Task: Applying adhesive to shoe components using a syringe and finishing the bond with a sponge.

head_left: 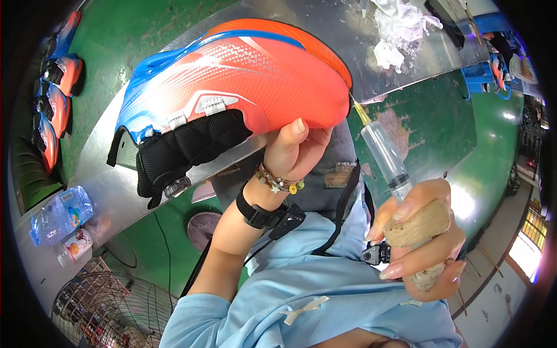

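My left hand [293,148] grips an orange and blue sports shoe [232,81] from below, holding it up over the metal workbench [325,23]. The shoe has a black mesh collar and white lace loops. My right hand [420,240] is closed around a clear syringe [383,151] and a tan crumbly block [418,229]. The syringe's yellow-hubbed needle touches the shoe's toe end at the sole edge. A black strap and beaded bracelet sit on my left wrist.
Several matching shoes [55,87] lie in a row at the far left. White crumpled rags [400,29] rest on the bench top. A plastic water bottle [58,214] and a wire fan guard [110,307] are at lower left. The floor [441,122] is green.
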### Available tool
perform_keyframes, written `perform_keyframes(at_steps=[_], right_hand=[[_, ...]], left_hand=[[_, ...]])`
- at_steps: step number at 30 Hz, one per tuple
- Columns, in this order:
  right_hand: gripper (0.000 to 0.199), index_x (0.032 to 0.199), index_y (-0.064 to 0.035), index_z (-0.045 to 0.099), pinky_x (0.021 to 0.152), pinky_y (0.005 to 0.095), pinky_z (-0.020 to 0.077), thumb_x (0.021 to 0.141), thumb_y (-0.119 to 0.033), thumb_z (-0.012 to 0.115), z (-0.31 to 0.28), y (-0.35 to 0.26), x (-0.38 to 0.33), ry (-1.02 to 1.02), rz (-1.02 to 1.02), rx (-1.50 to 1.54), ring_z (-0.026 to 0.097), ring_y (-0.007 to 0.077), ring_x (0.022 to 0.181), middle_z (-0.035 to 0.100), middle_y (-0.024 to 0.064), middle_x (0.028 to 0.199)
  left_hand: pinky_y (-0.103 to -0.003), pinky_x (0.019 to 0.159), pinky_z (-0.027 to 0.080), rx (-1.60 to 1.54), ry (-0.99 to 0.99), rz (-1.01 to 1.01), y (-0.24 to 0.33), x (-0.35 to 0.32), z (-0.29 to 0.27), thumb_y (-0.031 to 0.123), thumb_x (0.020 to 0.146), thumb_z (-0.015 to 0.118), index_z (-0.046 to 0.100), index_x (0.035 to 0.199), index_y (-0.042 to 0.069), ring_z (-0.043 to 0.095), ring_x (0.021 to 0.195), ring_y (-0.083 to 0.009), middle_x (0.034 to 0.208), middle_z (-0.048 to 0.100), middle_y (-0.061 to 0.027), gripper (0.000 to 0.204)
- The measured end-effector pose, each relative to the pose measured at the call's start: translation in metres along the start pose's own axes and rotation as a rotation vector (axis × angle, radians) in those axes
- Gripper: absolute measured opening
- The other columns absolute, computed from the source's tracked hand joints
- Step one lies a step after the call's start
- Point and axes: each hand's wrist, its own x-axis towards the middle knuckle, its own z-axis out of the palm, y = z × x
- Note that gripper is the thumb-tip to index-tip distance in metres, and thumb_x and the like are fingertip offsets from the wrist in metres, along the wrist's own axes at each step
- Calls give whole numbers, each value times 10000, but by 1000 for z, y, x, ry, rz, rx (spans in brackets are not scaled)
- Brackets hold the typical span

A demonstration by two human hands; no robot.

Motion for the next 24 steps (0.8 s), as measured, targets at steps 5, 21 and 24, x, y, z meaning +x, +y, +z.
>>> perform_keyframes(at_steps=[5, 21, 24], right_hand=[[595, 641, -70, 675, 540, 342, 498, 940, -452, 330, 9, -4, 9, -64, 57, -82, 577, 296, 618, 416, 211, 1005], [316, 881, -90, 707, 648, 367, 492, 852, -265, 445, 0, 48, 7, -64, -258, -121, 609, 271, 726, 572, 235, 1027], [339, 859, -108, 710, 656, 365, 501, 873, -331, 456, -9, 48, 5, -15, -353, -130, 621, 287, 757, 563, 203, 1006]], left_hand=[[-427, 1095, 322, 34, 152, 151, 3, 14, 40, 375, 790, 706, 541, 1143, 87, 570, 1063, -180, 1081, 626, -35, 485], [-297, 882, 532, -21, 579, -30, 37, 27, 116, 191, 843, 674, 563, 1062, 38, 615, 934, -163, 1033, 626, -53, 289], [-346, 975, 479, 36, 582, -14, 44, 27, 122, 172, 859, 652, 561, 1092, 34, 599, 976, -174, 1052, 620, -63, 285]])
